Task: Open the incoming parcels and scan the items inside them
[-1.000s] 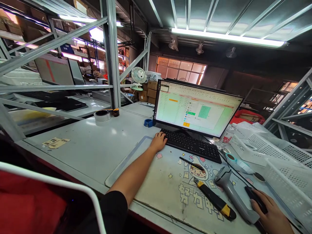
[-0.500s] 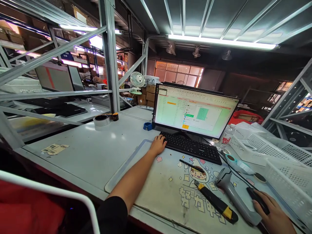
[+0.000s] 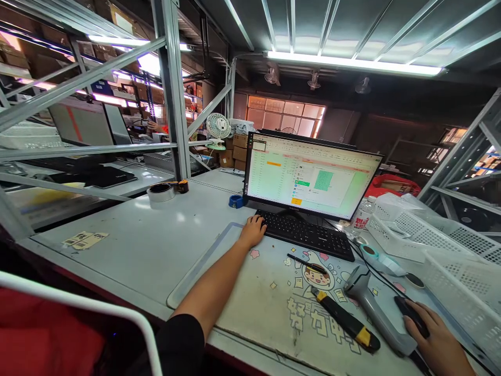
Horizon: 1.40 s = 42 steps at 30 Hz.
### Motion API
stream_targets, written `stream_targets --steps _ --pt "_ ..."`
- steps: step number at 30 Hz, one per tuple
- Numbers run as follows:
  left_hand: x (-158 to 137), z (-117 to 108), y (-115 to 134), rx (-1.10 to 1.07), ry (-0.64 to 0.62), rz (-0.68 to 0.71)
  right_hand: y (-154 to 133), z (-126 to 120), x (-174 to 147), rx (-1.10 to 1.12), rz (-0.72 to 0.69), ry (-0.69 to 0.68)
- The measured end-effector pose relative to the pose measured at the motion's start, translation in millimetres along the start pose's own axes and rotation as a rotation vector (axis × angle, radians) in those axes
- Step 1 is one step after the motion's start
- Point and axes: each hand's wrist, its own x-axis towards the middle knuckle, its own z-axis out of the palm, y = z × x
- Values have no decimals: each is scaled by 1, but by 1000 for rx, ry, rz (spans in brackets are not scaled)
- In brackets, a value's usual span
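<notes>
My left hand (image 3: 252, 232) rests on the left end of a black keyboard (image 3: 305, 234), its fingers laid over the keys and nothing held. At the lower right, my right hand (image 3: 440, 334) curves over a black computer mouse (image 3: 412, 316). Left of the mouse lies a grey barcode scanner (image 3: 379, 313), and beside that a black and yellow utility knife (image 3: 348, 321). A black pen (image 3: 307, 263) lies on the printed desk mat (image 3: 250, 303). Behind the keyboard stands a lit monitor (image 3: 309, 177) showing a spreadsheet and a smaller window.
White perforated baskets (image 3: 462, 284) line the right side, near a plastic bottle (image 3: 362, 215) and a tape roll (image 3: 370, 250). Further left are a larger tape roll (image 3: 160, 194), a blue ring-shaped item (image 3: 236, 201) and a metal rack post (image 3: 176, 94). A white tube (image 3: 90, 308) crosses the lower left.
The camera view has shifted slightly, so everything sits a little further left. Both hands keep their places on the keyboard and the mouse.
</notes>
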Motion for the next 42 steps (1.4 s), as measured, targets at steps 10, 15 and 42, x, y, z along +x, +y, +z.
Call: stream_targets --steps 10,15,42 --pt "2 4 -4 -11 21 14 10 4 0 -2 -8 -7" --pt "3 6 -5 -7 24 17 11 4 0 20 15 -11" --pt "12 10 -11 52 52 47 -30 -16 -10 -113 1 27"
